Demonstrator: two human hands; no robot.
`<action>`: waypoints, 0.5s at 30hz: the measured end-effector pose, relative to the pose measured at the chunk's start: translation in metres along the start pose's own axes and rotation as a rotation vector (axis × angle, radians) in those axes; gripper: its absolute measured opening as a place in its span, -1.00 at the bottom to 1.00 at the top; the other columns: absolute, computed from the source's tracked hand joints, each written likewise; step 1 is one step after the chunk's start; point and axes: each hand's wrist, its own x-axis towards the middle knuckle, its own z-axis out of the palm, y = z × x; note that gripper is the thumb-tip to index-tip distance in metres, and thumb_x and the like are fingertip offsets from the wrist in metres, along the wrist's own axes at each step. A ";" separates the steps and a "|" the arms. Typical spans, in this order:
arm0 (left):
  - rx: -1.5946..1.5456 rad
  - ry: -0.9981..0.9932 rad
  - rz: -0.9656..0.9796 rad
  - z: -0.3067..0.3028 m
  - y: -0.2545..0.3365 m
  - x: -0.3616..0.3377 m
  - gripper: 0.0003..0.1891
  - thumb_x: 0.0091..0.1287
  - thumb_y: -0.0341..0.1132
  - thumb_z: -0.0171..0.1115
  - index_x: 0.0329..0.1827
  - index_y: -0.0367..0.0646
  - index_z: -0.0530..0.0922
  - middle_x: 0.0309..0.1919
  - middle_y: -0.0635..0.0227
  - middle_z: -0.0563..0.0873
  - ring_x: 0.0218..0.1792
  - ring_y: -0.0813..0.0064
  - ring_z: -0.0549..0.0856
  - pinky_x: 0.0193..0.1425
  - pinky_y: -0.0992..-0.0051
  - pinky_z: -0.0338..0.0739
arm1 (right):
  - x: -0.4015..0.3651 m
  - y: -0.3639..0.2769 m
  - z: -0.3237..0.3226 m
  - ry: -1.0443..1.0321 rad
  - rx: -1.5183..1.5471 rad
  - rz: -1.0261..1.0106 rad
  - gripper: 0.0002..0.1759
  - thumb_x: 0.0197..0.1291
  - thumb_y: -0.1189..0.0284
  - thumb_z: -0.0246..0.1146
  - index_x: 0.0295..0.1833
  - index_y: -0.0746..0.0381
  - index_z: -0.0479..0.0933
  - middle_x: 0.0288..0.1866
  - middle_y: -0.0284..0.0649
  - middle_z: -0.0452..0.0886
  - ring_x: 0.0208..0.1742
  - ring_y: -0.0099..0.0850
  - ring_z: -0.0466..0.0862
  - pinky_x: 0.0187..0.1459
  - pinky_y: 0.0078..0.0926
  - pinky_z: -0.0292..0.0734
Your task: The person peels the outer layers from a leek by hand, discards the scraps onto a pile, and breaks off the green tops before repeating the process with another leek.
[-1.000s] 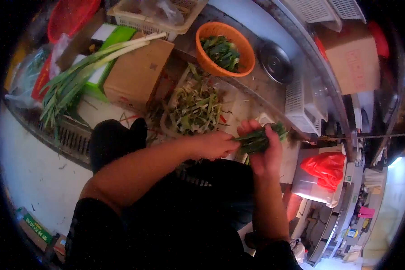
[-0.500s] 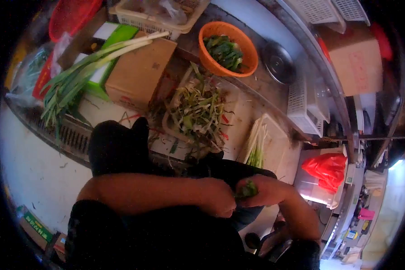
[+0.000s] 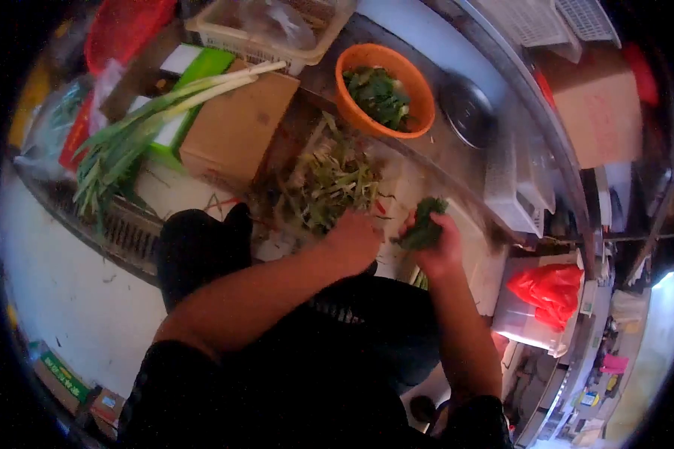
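My right hand [image 3: 440, 243] is wrapped round a bunch of dark leafy greens [image 3: 421, 227], over the edge of the pale tray on the right. Close beside it on the left, my left hand [image 3: 356, 241] has its fingers curled together; whatever they may hold is too small to make out. That hand is at the lower edge of a heap of trimmed leaves and stalks [image 3: 329, 179]. Beyond both hands, an orange basket [image 3: 344, 90] holds more green leaves. Only a few pale stalks [image 3: 421, 280] show below my right hand.
Long green onions [image 3: 157, 112] lie across a cardboard box [image 3: 236, 131] at the left. Behind stands a cream crate [image 3: 258, 51] with plastic bags. A round dark lid [image 3: 464, 111] is right of the basket. A red bag [image 3: 548, 292] rests on a white container.
Both hands have moved forward, away from my lap, toward the leaf heap and the pale tray. More of the greens in my right hand now shows. The view has shifted slightly.
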 end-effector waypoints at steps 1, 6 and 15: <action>-0.016 -0.359 -0.059 -0.005 0.004 0.001 -0.60 0.34 -0.27 -0.02 0.22 -0.08 0.52 0.04 0.00 0.59 0.18 -0.04 0.49 0.33 -0.08 0.26 | 0.022 0.000 -0.001 -0.047 0.017 -0.037 -0.64 0.07 0.35 0.18 -0.03 0.28 0.43 -0.26 -0.03 0.55 -0.20 -0.15 0.54 -0.06 -0.15 0.47; -0.050 -0.095 0.085 0.046 0.012 -0.022 -0.75 0.16 -0.29 0.10 -0.24 -0.17 0.69 -0.24 0.15 0.69 -0.08 0.14 0.63 0.10 0.06 0.37 | 0.116 -0.059 0.055 -0.154 0.071 -0.240 -0.49 0.21 0.17 0.19 0.12 0.33 0.40 0.08 0.02 0.54 0.05 -0.04 0.53 0.20 -0.03 0.39; -0.085 -0.044 0.063 0.006 -0.001 -0.019 -0.79 0.19 -0.29 0.07 -0.34 -0.14 0.68 -0.25 0.15 0.70 -0.12 0.17 0.65 0.07 0.13 0.39 | 0.174 -0.037 0.034 0.073 -0.540 -0.105 -0.57 0.24 0.15 0.25 0.13 0.13 0.46 -0.27 -0.36 0.55 -0.38 -0.44 0.49 -0.39 -0.50 0.38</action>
